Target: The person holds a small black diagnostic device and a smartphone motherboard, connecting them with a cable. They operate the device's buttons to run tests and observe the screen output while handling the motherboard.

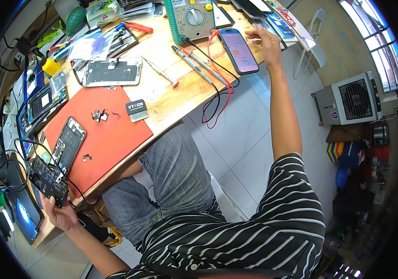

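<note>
At the lower left, my left hand (61,216) grips the lower edge of a black circuit board (50,183) with a cable attached. This board is beside an opened phone body (70,142), which lies on the orange-red mat (115,144). My right arm reaches far to the upper right. There my right hand (267,45) is beside the right edge of a lit smartphone (239,51), its fingers bent and slightly apart with nothing visible in them. Small flex-cable parts (100,115) and a grey-black card (136,110) also rest on the mat.
A green-cased multimeter (193,19) stands at the back, with test probes (192,64) and looping leads by the table edge. A screwdriver (160,73) lies near a detached phone screen (113,72). An air cooler (347,98) stands on the tiled floor.
</note>
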Demonstrator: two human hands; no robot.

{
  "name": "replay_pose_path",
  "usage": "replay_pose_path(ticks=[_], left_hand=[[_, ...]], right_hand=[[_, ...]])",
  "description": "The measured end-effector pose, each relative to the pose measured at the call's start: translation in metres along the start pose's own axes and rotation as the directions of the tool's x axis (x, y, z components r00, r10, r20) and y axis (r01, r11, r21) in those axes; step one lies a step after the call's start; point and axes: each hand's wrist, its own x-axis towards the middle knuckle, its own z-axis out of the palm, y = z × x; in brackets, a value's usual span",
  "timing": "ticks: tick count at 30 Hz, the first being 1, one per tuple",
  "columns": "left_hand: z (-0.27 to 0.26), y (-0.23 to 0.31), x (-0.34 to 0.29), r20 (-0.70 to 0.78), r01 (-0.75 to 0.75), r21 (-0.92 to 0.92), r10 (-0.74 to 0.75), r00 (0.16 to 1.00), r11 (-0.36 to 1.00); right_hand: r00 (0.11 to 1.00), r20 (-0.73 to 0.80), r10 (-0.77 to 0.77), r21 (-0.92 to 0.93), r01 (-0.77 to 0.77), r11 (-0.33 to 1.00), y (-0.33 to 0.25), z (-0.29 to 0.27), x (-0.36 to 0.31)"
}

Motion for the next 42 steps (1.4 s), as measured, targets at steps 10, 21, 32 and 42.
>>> replay_pose_path(ticks=[10,21,32,42], left_hand=[[-0.011,-0.002,-0.006,-0.007,-0.03,-0.002,0.03,1.0,1.0],[-0.03,-0.005,-0.007,0.108,-0.062,-0.039,0.066,0.992,0.997],[-0.026,-0.005,-0.008,-0.014,-0.076,-0.057,0.075,0.997,0.995],[-0.026,-0.011,-0.003,-0.096,-0.016,-0.127,0.003,0.995,0.992]], right_hand=[[0.993,0.095,-0.068,0.027,0.066,0.997,0.009,0.009,0.008],[0.979,0.157,-0.131,-0.016,0.135,0.991,0.01,0.013,0.01],[0.999,0.042,0.0,0.259,-0.011,0.966,0.018,0.007,0.013],[0.993,-0.079,0.089,0.631,-0.019,0.775,0.036,-0.006,0.013]])
